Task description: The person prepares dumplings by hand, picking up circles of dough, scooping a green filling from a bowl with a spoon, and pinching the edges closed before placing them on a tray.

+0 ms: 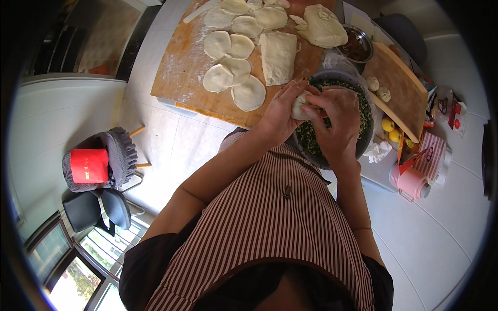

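My left hand [281, 112] cups a small filled dough bun [300, 107] from its left side. With thumb and fingertips, my right hand [337, 116] pinches the edge of the same bun. Both hands are over a grey bowl [367, 144] of chopped green filling [311, 142]; the hands hide part of it. Left of the bowl, a thick slab of dough [278, 58] lies on a floured wooden board [175, 79]. Several flat round dough wrappers [249, 93] are spread beside it, some overlapping.
A larger dough lump [325, 25] and a metal bowl of brown food [356, 43] stand at the back. Two shaped buns [378, 89] sit on a wooden tray [400, 83] at the right. Nearby are yellow fruits [391, 129], crumpled tissue [378, 151] and a pink flask [409, 182]. Chairs [97, 208] stand left.
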Demonstrator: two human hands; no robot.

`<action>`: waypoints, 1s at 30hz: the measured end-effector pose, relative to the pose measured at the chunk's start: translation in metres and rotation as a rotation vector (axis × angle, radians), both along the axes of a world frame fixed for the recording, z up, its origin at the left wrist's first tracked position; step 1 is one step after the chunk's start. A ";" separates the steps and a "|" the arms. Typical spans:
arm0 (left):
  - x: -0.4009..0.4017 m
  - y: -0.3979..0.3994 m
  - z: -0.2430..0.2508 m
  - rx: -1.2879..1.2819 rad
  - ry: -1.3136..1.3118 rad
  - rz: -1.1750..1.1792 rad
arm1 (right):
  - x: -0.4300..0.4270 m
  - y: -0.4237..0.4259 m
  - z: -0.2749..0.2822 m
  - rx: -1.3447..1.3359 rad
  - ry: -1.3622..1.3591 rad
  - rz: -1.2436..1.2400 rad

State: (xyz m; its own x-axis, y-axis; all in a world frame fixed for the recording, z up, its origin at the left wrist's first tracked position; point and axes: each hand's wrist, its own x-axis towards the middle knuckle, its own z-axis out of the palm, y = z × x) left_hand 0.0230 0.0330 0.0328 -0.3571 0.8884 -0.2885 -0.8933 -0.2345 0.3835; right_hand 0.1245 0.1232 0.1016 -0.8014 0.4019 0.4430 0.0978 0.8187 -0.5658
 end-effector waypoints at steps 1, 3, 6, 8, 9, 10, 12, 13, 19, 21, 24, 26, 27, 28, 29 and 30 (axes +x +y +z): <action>-0.001 -0.001 0.000 0.002 -0.008 -0.028 | -0.002 0.000 0.000 0.070 0.018 0.015; -0.002 -0.001 -0.001 0.004 -0.018 -0.058 | -0.002 0.002 -0.001 0.140 0.035 0.029; 0.000 0.000 0.000 -0.007 -0.049 -0.075 | -0.001 0.005 -0.004 0.242 0.011 0.039; 0.001 0.002 0.001 -0.012 -0.094 -0.089 | -0.001 0.006 -0.005 0.227 0.035 0.030; 0.001 0.002 0.000 -0.013 -0.094 -0.091 | -0.001 0.006 -0.006 0.226 0.035 0.029; 0.001 0.001 -0.001 0.014 -0.115 -0.099 | 0.000 0.006 -0.008 0.161 0.038 0.023; 0.001 0.001 0.002 0.040 -0.134 -0.107 | 0.004 0.008 -0.009 0.095 0.042 0.017; 0.001 0.002 0.008 0.014 -0.167 -0.119 | 0.009 0.010 -0.008 -0.216 0.029 0.026; -0.003 0.004 0.012 0.002 -0.412 -0.175 | 0.024 0.019 0.024 -0.462 -0.021 -0.119; -0.002 0.005 0.008 0.014 -0.485 -0.179 | 0.027 0.015 0.020 -0.207 -0.076 -0.021; 0.002 0.007 0.007 0.059 -0.514 -0.203 | 0.020 0.005 0.017 0.099 -0.015 -0.030; 0.007 0.011 0.014 0.002 -0.596 -0.145 | 0.020 0.002 0.013 0.122 -0.031 -0.075; 0.007 0.011 0.011 0.002 -0.594 -0.143 | 0.020 0.001 0.011 0.143 -0.045 -0.110; 0.006 0.011 0.004 0.073 -0.607 -0.176 | 0.020 0.001 0.010 0.143 -0.043 -0.108; 0.006 0.011 -0.001 0.144 -0.620 -0.209 | 0.020 0.001 0.009 0.135 -0.037 -0.090; 0.006 0.009 -0.003 0.144 -0.619 -0.207 | 0.021 0.002 0.008 0.126 -0.031 -0.073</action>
